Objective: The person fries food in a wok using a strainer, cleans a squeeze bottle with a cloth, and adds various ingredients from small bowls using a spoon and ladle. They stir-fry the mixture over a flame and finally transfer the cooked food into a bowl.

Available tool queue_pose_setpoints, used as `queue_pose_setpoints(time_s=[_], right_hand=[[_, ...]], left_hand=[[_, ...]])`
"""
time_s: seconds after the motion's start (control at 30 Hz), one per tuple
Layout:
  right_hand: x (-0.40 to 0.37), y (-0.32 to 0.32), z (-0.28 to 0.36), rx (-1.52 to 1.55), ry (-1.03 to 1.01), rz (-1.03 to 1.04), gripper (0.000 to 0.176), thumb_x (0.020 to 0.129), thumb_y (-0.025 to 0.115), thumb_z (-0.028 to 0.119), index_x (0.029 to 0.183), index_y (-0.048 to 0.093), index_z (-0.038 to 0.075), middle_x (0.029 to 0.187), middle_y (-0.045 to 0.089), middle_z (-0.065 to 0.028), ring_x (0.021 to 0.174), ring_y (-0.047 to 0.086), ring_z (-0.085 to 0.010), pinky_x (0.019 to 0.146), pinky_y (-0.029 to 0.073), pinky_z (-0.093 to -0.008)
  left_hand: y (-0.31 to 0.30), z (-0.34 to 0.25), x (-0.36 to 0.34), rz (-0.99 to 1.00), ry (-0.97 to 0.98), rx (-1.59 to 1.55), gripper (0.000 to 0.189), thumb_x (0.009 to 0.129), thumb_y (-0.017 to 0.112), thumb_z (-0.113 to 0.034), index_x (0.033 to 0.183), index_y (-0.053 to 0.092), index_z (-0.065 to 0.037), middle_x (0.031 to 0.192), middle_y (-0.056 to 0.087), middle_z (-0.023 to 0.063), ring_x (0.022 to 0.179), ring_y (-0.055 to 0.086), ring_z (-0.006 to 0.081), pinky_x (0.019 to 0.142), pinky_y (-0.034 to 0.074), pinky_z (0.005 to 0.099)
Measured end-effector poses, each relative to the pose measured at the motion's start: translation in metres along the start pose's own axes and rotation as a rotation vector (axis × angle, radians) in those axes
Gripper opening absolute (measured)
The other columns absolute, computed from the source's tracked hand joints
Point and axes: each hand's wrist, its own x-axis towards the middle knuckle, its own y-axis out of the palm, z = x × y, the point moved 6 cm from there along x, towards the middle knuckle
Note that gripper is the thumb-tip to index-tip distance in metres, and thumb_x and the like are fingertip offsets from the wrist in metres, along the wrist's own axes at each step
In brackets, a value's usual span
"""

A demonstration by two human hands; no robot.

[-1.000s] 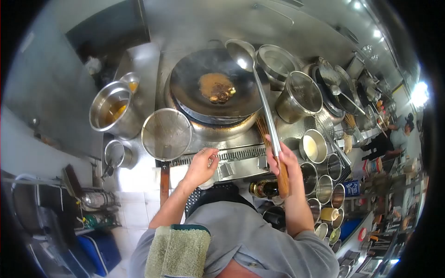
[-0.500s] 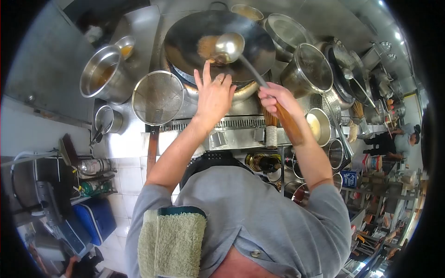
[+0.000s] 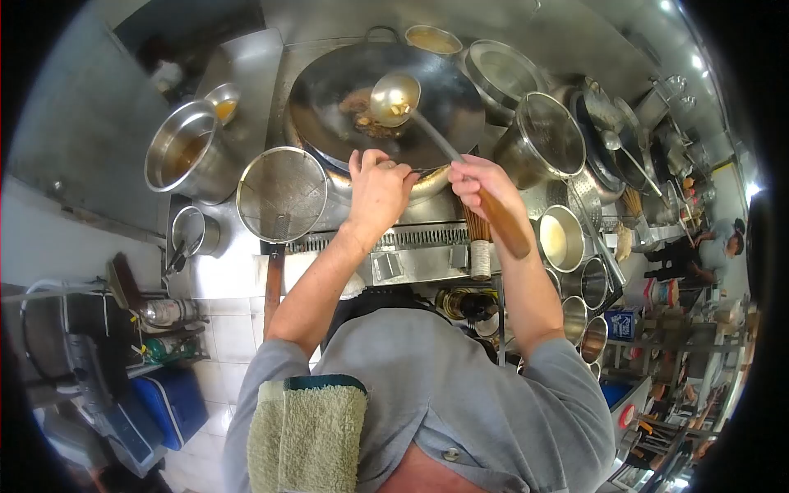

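A large dark wok (image 3: 444, 94) sits on the stove, with brown food (image 3: 370, 123) in its middle. Over that food is a metal ladle (image 3: 397, 99), tilted, with small yellowish pieces in its bowl. My right hand (image 3: 486, 185) is wrapped round the ladle's handle near its wooden grip. At the wok's near rim is my left hand (image 3: 382, 187), its fingers curled over the edge; whether they pinch something there is hidden. Left of the wok lies a round mesh strainer (image 3: 282, 193) with a wooden handle.
On the left stand a steel pot (image 3: 185, 156), a small bowl (image 3: 223, 103) and a small cup (image 3: 196, 228). To the right are a pot with a strainer (image 3: 546, 140) and a bowl of pale liquid (image 3: 560, 238). A person (image 3: 711, 246) stands far right.
My left hand's fingers, stretched out before, are now curled at the rim. The ladle has tipped and moved slightly left, and small pieces now show in it. The view has shifted slightly.
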Motion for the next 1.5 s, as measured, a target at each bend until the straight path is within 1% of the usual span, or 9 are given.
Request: queue_pose_setpoints(time_s=[0.17, 0.37, 0.77, 0.9, 1.03, 1.17, 1.23, 1.43, 1.5], right_hand=[[0.002, -0.021, -0.002, -0.869, -0.23, -0.273, 0.039, 0.089, 0.057, 0.009, 0.124, 0.044, 0.0, 0.068, 0.045, 0.0021, 0.048, 0.043, -0.0046, 0.035, 0.037, -0.0222], [-0.001, -0.007, -0.013, -0.468, -0.143, -0.154, 0.051, 0.087, 0.057, 0.008, 0.134, 0.038, 0.001, 0.066, 0.044, 0.0033, 0.048, 0.044, -0.0056, 0.036, 0.039, -0.0229], [-0.03, -0.017, -0.043, -1.088, -0.318, -0.43, 0.071, 0.082, 0.059, 0.008, 0.146, 0.029, 0.007, 0.068, 0.052, -0.004, 0.043, 0.046, -0.0112, 0.04, 0.041, -0.0269], [-0.043, -0.031, -0.016, -0.705, -0.3, -0.366, 0.074, 0.083, 0.06, 0.001, 0.148, 0.025, 0.008, 0.069, 0.052, -0.0034, 0.043, 0.046, -0.0099, 0.039, 0.04, -0.0258], [-0.031, -0.086, 0.075, -0.668, -0.506, -0.54, 0.074, 0.085, 0.061, 0.002, 0.148, 0.023, 0.006, 0.07, 0.053, -0.0041, 0.044, 0.047, -0.0099, 0.035, 0.039, -0.0267], [0.066, -0.19, 0.195, -0.855, -0.48, -0.801, 0.026, 0.081, 0.061, 0.008, 0.103, 0.053, -0.004, 0.061, 0.054, -0.0069, 0.043, 0.05, -0.018, 0.039, 0.043, -0.0332], [0.115, -0.227, 0.228, -0.71, -0.451, -0.755, 0.019, 0.079, 0.06, 0.007, 0.093, 0.055, -0.005, 0.062, 0.056, -0.008, 0.046, 0.052, -0.0188, 0.041, 0.045, -0.0337], [0.196, -0.253, 0.302, 0.846, -0.458, -0.094, 0.015, 0.079, 0.054, -0.005, 0.091, 0.047, -0.011, 0.068, 0.052, -0.0093, 0.052, 0.052, -0.0173, 0.046, 0.047, -0.0261], [0.195, -0.262, 0.32, 0.577, -0.486, -0.016, 0.013, 0.078, 0.056, -0.005, 0.086, 0.045, -0.007, 0.064, 0.049, -0.0075, 0.048, 0.048, -0.0173, 0.047, 0.046, -0.0268]], left_hand=[[0.003, -0.002, 0.003, 0.026, -0.017, 0.003, 0.017, 0.081, 0.066, -0.021, 0.079, 0.071, -0.005, 0.076, 0.067, 0.0112, 0.101, 0.05, 0.0301, 0.099, 0.031, 0.0547], [0.007, 0.007, 0.006, 0.134, -0.061, -0.162, 0.018, 0.08, 0.064, -0.017, 0.076, 0.068, -0.001, 0.074, 0.066, 0.0166, 0.087, 0.056, 0.033, 0.083, 0.043, 0.0422], [0.001, 0.003, 0.009, 0.125, -0.046, -0.174, 0.016, 0.079, 0.065, -0.012, 0.07, 0.064, 0.002, 0.073, 0.064, 0.0191, 0.08, 0.058, 0.0363, 0.078, 0.046, 0.0419], [-0.005, -0.007, 0.011, 0.053, -0.034, -0.138, 0.013, 0.08, 0.063, -0.011, 0.076, 0.064, 0.001, 0.08, 0.062, 0.0187, 0.082, 0.055, 0.034, 0.078, 0.043, 0.0429], [-0.03, -0.023, -0.001, -0.057, -0.014, -0.126, 0.029, 0.081, 0.066, -0.009, 0.106, 0.061, 0.004, 0.119, 0.049, 0.0257, 0.113, 0.046, 0.0418, 0.097, 0.04, 0.0478], [-0.049, -0.038, -0.035, 0.053, -0.096, -0.185, 0.032, 0.08, 0.068, -0.007, 0.111, 0.06, 0.001, 0.129, 0.044, 0.0245, 0.119, 0.043, 0.0419, 0.099, 0.038, 0.0475], [-0.049, -0.036, -0.055, 0.123, -0.204, -0.258, 0.027, 0.081, 0.066, -0.005, 0.107, 0.062, -0.001, 0.126, 0.047, 0.0222, 0.117, 0.046, 0.0405, 0.099, 0.039, 0.0461], [-0.043, -0.012, -0.105, 0.119, -0.404, -0.377, 0.02, 0.082, 0.063, 0.0, 0.102, 0.064, 0.0, 0.108, 0.06, 0.0186, 0.101, 0.059, 0.036, 0.089, 0.046, 0.0399], [-0.044, -0.009, -0.108, 0.115, -0.421, -0.408, 0.021, 0.082, 0.062, 0.0, 0.102, 0.063, 0.0, 0.106, 0.061, 0.0189, 0.099, 0.06, 0.0357, 0.087, 0.048, 0.0391]])
